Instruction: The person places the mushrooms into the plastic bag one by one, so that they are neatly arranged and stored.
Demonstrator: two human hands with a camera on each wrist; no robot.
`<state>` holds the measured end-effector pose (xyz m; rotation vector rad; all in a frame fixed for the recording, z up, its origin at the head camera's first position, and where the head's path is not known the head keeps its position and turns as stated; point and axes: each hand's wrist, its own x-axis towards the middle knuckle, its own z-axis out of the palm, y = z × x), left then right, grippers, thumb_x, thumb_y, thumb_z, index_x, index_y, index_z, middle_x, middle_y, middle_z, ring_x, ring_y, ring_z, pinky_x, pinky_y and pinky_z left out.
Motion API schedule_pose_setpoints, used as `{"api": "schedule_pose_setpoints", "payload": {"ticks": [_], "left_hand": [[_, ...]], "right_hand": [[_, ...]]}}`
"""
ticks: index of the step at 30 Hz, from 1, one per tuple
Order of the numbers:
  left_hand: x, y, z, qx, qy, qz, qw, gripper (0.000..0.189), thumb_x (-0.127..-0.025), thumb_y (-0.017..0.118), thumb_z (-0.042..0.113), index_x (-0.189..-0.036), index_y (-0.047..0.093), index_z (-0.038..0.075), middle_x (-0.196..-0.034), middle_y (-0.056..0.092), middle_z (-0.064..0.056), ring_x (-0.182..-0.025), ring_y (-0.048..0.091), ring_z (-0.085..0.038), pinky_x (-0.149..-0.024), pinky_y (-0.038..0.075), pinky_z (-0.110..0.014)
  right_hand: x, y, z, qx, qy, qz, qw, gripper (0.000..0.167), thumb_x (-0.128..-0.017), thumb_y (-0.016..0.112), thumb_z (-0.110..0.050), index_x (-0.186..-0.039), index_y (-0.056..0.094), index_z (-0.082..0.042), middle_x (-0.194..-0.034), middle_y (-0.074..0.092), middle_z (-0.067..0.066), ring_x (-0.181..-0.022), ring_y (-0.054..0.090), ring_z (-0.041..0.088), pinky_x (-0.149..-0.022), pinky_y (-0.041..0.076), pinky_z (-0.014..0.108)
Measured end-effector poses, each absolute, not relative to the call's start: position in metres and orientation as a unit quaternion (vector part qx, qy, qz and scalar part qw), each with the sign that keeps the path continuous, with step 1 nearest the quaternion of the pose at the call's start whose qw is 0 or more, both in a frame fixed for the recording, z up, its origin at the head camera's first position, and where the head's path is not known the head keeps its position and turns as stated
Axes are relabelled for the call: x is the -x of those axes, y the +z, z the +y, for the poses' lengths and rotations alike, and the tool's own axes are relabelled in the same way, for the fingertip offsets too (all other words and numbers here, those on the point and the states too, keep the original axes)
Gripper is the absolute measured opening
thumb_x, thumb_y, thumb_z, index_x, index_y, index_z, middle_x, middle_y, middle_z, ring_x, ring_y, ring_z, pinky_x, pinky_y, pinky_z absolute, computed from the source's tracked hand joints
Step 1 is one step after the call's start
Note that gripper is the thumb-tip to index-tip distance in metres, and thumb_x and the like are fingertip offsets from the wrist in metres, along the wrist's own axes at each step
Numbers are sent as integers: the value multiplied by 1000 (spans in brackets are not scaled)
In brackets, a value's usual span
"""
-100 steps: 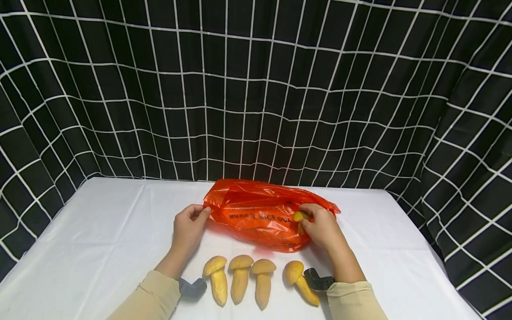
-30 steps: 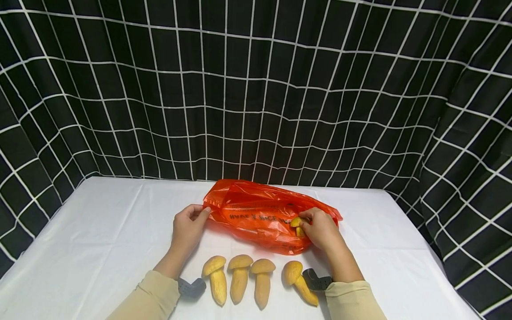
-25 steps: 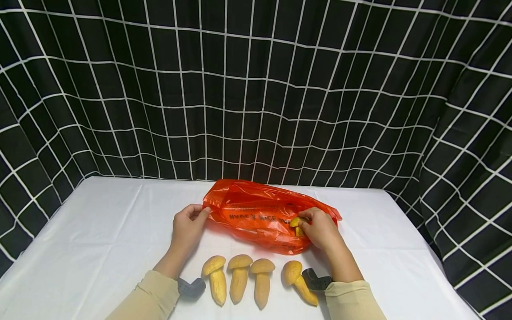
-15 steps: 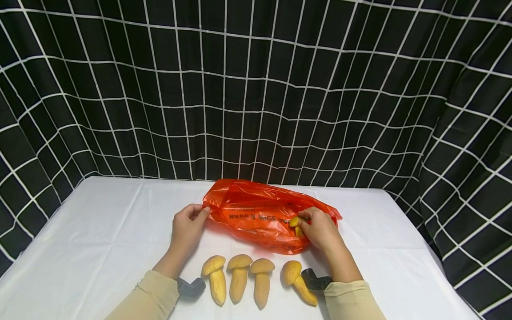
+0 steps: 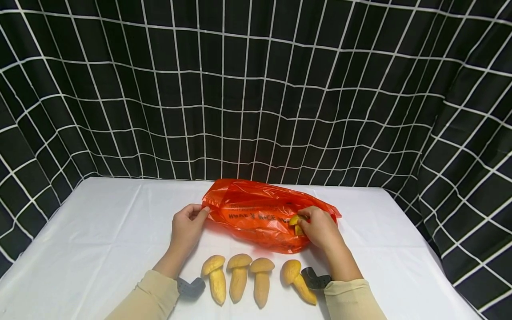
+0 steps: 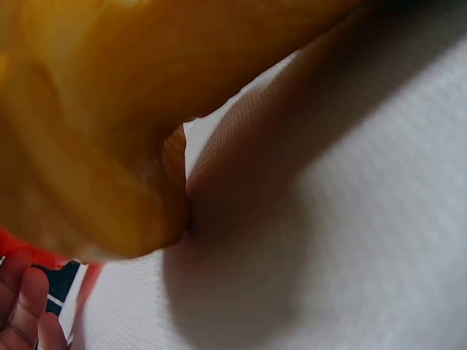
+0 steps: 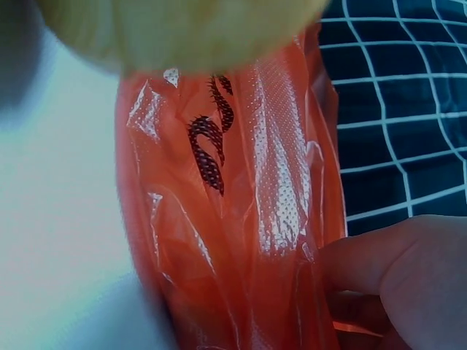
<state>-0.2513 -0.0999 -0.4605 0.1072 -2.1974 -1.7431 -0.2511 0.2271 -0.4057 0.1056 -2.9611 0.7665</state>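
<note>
A red plastic bag (image 5: 256, 213) with dark lettering lies on its side, its mouth facing me. My left hand (image 5: 188, 226) pinches the left edge of the mouth between thumb and fingers. At the right part of the bag, my right hand (image 5: 322, 226) reaches into the mouth and holds a small yellow mushroom (image 5: 294, 220); its fingertips are partly hidden. The right wrist view has the right hand (image 7: 408, 277) against the red plastic (image 7: 226, 219). In the left wrist view, fingers (image 6: 25, 302) show at the lower left, beyond a blurred yellow mushroom (image 6: 95, 146).
Several mushrooms lie in front of the bag: a yellow one (image 5: 218, 284), two tan ones (image 5: 238, 282) (image 5: 262, 286) and a yellow one (image 5: 300, 282) by the right wrist. Dark wrist mounts (image 5: 191, 288) (image 5: 316, 280) sit beside them. A black gridded curtain (image 5: 256, 89) surrounds the white table (image 5: 100, 244).
Since the oldest frame, the right hand has shifted slightly lower with the yellow mushroom, and the bag's right end has shifted with it. Over the last second both hands stay nearly still.
</note>
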Motion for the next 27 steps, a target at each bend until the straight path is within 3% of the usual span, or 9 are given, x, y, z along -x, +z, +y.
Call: {"api": "schedule_pose_setpoints", "payload": {"ticks": [22,27], "left_hand": [[251,-460,-100,-41,-605,-777,168,18,-92,68,18,-95,71,1,-83,69,-11,-73,58,-13,-66,48,-17],[250,-459,-100,-41,-608,-775,168,18,-92,68,18,-95,71,1,-82,69,-11,-73,58,-13,-66,48,-17]], "right_hand": [[242,-380,230,-83,269,-958,50,35,-90,66,-11,-122,66,2,-123,65,21,-117,59,39,-101,44,55],[236,-369,229,-118,277,-953,35,33,-88,71,-16,-118,70,-2,-111,72,14,-103,66,30,-91,52,47]]}}
